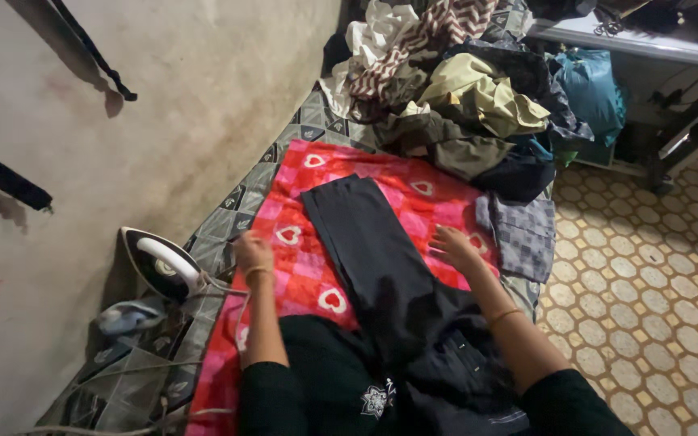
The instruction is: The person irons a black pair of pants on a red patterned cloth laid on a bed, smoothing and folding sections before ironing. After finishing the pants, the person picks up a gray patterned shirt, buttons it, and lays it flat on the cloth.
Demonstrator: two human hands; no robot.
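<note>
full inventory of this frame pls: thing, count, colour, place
dark trousers: 1, black, laid flat lengthwise on the blanket
blanket: 1, red and pink checks with white hearts, spread on the patterned mat
patterned mat: 1, grey-green, along the wall
iron: 1, black and white, standing on its heel at the left
iron cord: 1, pale, trailing lower left
checked cloth: 1, grey, folded, right edge of the blanket
clothes pile: 1 heap, mixed colours, far end
table: 1, pale top, upper right
tiled floor: cream hexagons, right
left hand: at the blanket's left edge, near the iron
right hand: flat on the blanket beside the trousers
</note>
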